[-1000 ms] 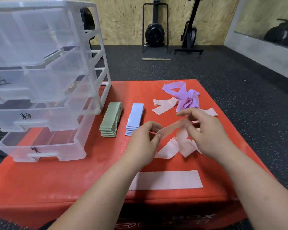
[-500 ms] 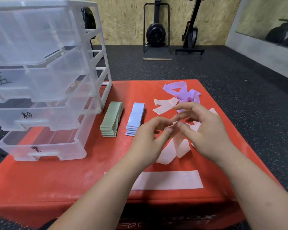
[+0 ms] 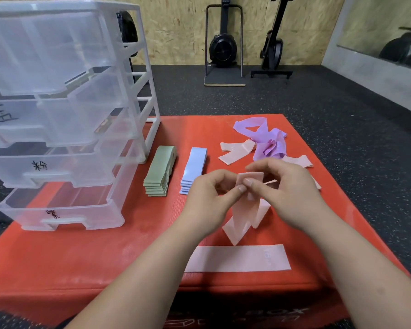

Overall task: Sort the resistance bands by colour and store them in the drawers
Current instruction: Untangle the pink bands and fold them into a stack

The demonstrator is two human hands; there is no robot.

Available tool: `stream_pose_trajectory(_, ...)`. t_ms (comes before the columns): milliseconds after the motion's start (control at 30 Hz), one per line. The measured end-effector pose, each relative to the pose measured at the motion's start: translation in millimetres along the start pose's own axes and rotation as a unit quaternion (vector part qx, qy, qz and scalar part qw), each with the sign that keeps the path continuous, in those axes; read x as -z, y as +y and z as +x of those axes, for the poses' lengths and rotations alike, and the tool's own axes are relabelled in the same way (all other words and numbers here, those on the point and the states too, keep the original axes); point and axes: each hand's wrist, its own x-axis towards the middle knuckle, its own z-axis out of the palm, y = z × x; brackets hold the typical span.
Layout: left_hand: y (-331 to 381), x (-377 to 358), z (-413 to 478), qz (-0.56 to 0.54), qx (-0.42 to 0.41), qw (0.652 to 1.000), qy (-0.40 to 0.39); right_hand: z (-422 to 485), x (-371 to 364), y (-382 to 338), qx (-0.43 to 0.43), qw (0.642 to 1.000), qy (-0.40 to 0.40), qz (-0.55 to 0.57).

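Closer together now, left hand (image 3: 209,198) and right hand (image 3: 292,195) both pinch the pink band (image 3: 243,216).

Left side: the clear drawer unit (image 3: 57,115) is standing on the red box (image 3: 105,257), its drawers jutting forward and blocking that side.
Beside the unit: the green stack (image 3: 160,170) and the blue stack (image 3: 193,169) are lying side by side, a narrow bare strip running between them.
Far right: purple bands (image 3: 263,136) and loose pink bands (image 3: 235,150) are sprawling in a tangle.
Middle: the left hand (image 3: 209,198) and right hand (image 3: 292,193) are pinching the held pink band (image 3: 244,210), which is hanging toward the surface and filling the centre.
Front edge: a flat pink band (image 3: 237,258) is lying crosswise.
Front-left: bare red surface is lying open between the lowest drawer and the flat band.
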Motion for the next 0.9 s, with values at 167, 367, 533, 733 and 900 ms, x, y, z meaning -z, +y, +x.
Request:
stream_pose_trajectory(167,-5,3,2,0.032,0.006,0.998,-0.045,3,4,-23,0.054,0.989,0.054,0.125)
stream_pose_trajectory(367,-18,19,4,0.124,0.054,0.984,-0.113,6,29,-12,-0.037,0.939,0.233,0.251)
stream_pose_trajectory(533,-19,36,5,0.172,0.096,0.973,-0.120,4,44,27,-0.164,0.912,0.272,0.259)
stream_pose_trajectory(733,-26,44,1,0.309,0.104,0.941,-0.095,-2,51,45,-0.215,0.892,0.289,0.272)
stream_pose_trajectory(900,-26,42,-2,0.237,0.163,0.954,-0.089,-5,55,58,-0.235,0.880,0.293,0.289)
